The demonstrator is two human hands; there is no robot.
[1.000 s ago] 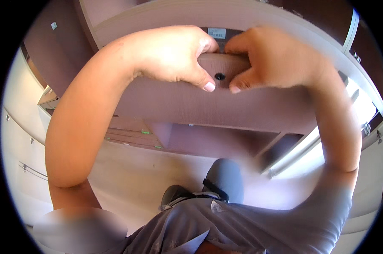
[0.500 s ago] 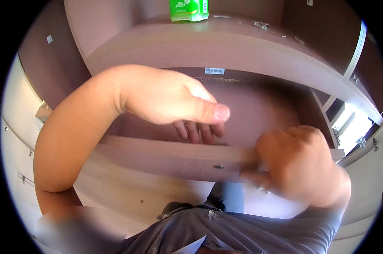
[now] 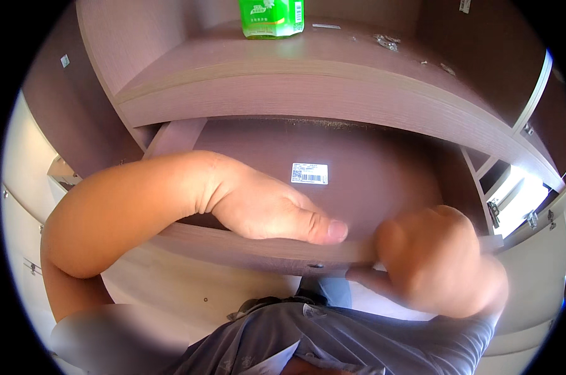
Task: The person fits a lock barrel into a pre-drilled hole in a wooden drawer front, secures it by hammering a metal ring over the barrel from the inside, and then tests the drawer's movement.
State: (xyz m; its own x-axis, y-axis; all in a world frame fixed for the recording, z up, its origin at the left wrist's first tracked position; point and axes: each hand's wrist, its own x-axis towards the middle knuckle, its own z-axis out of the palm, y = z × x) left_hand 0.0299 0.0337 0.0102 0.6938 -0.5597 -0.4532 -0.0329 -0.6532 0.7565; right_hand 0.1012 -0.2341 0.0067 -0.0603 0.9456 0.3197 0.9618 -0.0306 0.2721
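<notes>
A brown wood-grain drawer (image 3: 258, 257) stands pulled out beneath a shelf of the same finish. My left hand (image 3: 264, 209) reaches over from the left and rests on the drawer's front board, gripping its top edge. Its thumb lies along the edge pointing right; the other fingers are hidden. At the right part of the board my right hand (image 3: 430, 259) is balled up and smeared by motion. What it holds, if anything, cannot be made out. A small dark hole (image 3: 315, 266) shows in the board between my hands. A white label (image 3: 309, 174) lies inside the drawer.
On the shelf (image 3: 233, 69) above stand a green bottle (image 3: 272, 19) and, further right, a small clear crumpled scrap (image 3: 387, 42). Dust lines the drawer's back edge. Pale doors with metal hinges (image 3: 532, 219) flank both sides. My legs are below the drawer.
My left hand has come down onto the front board, its fingers passing out of sight. The drawer front sits slightly lower in view, and the label appears lower. My right hand stays blurred nearby.
</notes>
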